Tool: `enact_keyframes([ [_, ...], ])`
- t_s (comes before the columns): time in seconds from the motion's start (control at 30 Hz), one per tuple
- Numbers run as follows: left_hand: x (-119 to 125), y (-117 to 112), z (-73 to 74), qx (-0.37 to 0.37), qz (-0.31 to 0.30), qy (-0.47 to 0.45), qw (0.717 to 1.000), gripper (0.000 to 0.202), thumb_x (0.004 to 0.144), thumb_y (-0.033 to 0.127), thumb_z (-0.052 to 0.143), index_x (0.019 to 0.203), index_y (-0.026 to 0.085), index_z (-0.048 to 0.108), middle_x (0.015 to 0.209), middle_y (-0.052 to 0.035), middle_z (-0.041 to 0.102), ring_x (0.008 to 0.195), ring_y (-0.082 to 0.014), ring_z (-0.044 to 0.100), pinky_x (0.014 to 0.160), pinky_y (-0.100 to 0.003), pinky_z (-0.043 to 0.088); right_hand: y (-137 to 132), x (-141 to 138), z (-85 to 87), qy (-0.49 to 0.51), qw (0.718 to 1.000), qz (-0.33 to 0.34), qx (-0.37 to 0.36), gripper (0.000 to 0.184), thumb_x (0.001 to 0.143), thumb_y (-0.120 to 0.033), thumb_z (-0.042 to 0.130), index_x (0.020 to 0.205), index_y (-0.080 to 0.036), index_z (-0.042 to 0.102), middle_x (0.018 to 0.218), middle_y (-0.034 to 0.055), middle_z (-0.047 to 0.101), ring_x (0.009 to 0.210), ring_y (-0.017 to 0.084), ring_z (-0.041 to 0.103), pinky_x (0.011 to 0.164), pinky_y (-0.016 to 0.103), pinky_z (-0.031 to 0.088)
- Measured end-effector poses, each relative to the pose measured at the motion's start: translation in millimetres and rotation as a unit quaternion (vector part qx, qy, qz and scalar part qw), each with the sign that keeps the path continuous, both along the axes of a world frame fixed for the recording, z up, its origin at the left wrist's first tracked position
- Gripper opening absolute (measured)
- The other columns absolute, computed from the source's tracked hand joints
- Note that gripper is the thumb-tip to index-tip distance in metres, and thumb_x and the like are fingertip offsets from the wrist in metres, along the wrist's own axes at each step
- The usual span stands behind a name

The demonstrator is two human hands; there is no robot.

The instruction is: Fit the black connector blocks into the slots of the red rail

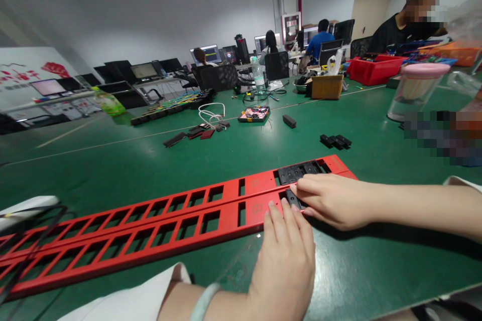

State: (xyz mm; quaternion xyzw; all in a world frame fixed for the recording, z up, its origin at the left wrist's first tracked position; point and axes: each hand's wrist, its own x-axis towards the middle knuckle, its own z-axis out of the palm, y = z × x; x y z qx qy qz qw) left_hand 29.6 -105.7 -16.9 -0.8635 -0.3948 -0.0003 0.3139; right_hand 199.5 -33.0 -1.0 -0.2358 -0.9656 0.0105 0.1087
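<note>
Two long red slotted frames point(229, 199) lie side by side on the table, running from the left edge toward the right. Black rectangular modules point(289, 174) sit in the end opening of the far frame. In the near frame's end opening is another black module point(292, 199), partly covered by fingers. My right hand point(339, 201) bends over that opening, fingers closed on the module, its fingertips partly hidden. Beside it, my left hand point(288, 256) rests its outstretched, nearly flat fingers on the near frame's edge, touching the module's near side.
Several small black blocks point(335, 141) lie beyond the frames. Farther off are dark and red pieces point(196, 133), a small box of parts point(254, 114), bottles, a red bin point(376, 70) and a pink-lidded container point(416, 93). A person point(402, 25) sits across the table.
</note>
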Motion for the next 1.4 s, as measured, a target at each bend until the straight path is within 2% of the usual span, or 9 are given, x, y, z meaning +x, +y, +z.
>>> enact_keyframes([
  [0.07, 0, 0, -0.1, 0.005, 0.001, -0.004, 1.000, 0.043, 0.077, 0.032, 0.057, 0.110, 0.006, 0.061, 0.113, -0.0214, 0.058, 0.105, -0.0374, 0.053, 0.087, -0.043, 0.047, 5, 3, 6.0, 0.000, 1.000, 0.025, 0.002, 0.028, 0.087, -0.023, 0.038, 0.094, -0.009, 0.061, 0.089, 0.0126, 0.052, 0.080, 0.019, 0.046, 0.077, 0.033, 0.043],
  [0.17, 0, 1, -0.4, 0.017, -0.001, -0.011, 1.000, 0.046, 0.075, 0.033, 0.058, 0.111, 0.004, 0.060, 0.113, -0.0230, 0.057, 0.104, -0.0382, 0.054, 0.085, -0.043, 0.048, 21, 12, 14.7, 0.024, 0.999, 0.042, 0.019, 0.032, 0.084, -0.018, 0.043, 0.112, -0.011, 0.055, 0.106, 0.0151, 0.052, 0.095, 0.021, 0.045, 0.083, 0.034, 0.042],
  [0.23, 0, 2, -0.4, 0.015, -0.002, -0.010, 1.000, 0.048, 0.075, 0.034, 0.058, 0.112, 0.003, 0.059, 0.113, -0.0233, 0.057, 0.104, -0.0383, 0.054, 0.085, -0.044, 0.048, 39, 22, 16.8, 0.060, 0.997, 0.006, 0.057, 0.038, 0.083, -0.016, 0.044, 0.120, -0.013, 0.051, 0.117, 0.0154, 0.049, 0.105, 0.023, 0.042, 0.088, 0.038, 0.040],
  [0.33, -1, 2, -0.4, 0.009, -0.002, -0.006, 1.000, 0.048, 0.075, 0.034, 0.059, 0.113, 0.003, 0.058, 0.114, -0.0230, 0.057, 0.104, -0.0384, 0.054, 0.085, -0.045, 0.048, 72, 48, 12.8, 0.055, 0.990, -0.090, 0.092, 0.040, 0.080, -0.020, 0.049, 0.120, -0.017, 0.053, 0.121, 0.0138, 0.048, 0.112, 0.028, 0.038, 0.092, 0.048, 0.036],
  [0.43, -1, 1, -0.7, 0.007, -0.005, -0.010, 1.000, 0.048, 0.075, 0.033, 0.058, 0.113, 0.003, 0.058, 0.113, -0.0233, 0.057, 0.104, -0.0386, 0.053, 0.085, -0.045, 0.048, 104, 82, 5.6, 0.001, 0.988, -0.150, 0.047, 0.048, 0.073, -0.024, 0.058, 0.121, -0.016, 0.053, 0.126, 0.0158, 0.047, 0.115, 0.031, 0.038, 0.092, 0.048, 0.036],
  [0.6, -2, 1, -1.7, 0.011, -0.011, -0.015, 1.000, 0.048, 0.075, 0.033, 0.059, 0.112, 0.003, 0.058, 0.112, -0.0238, 0.058, 0.104, -0.0390, 0.054, 0.084, -0.045, 0.049, 135, 123, 0.3, -0.065, 0.985, -0.159, -0.016, 0.054, 0.073, -0.031, 0.057, 0.124, -0.015, 0.051, 0.126, 0.0140, 0.050, 0.117, 0.029, 0.042, 0.097, 0.044, 0.032],
  [0.87, -2, 2, -2.2, 0.008, -0.017, -0.016, 1.000, 0.049, 0.074, 0.031, 0.059, 0.112, 0.000, 0.057, 0.113, -0.0260, 0.057, 0.104, -0.0399, 0.053, 0.085, -0.046, 0.048, 145, 126, -14.0, -0.049, 0.987, -0.147, -0.049, 0.050, 0.075, -0.033, 0.054, 0.121, -0.014, 0.053, 0.118, 0.0120, 0.057, 0.108, 0.025, 0.051, 0.093, 0.037, 0.038],
  [1.07, -2, 1, -2.0, 0.012, -0.017, -0.020, 1.000, 0.048, 0.073, 0.031, 0.060, 0.111, 0.001, 0.058, 0.112, -0.0255, 0.057, 0.104, -0.0397, 0.053, 0.084, -0.045, 0.049, 143, 122, -15.8, -0.032, 0.984, -0.168, -0.039, 0.061, 0.075, -0.036, 0.056, 0.130, -0.011, 0.044, 0.119, 0.0153, 0.055, 0.109, 0.027, 0.049, 0.092, 0.040, 0.039],
  [1.4, -1, 2, -2.6, 0.008, -0.015, -0.016, 1.000, 0.049, 0.075, 0.032, 0.058, 0.112, 0.001, 0.057, 0.113, -0.0253, 0.057, 0.104, -0.0394, 0.053, 0.085, -0.046, 0.048, 141, 115, -19.6, -0.045, 0.991, -0.120, -0.024, 0.041, 0.081, -0.024, 0.049, 0.119, -0.010, 0.054, 0.117, 0.0152, 0.056, 0.108, 0.026, 0.051, 0.092, 0.040, 0.039],
])
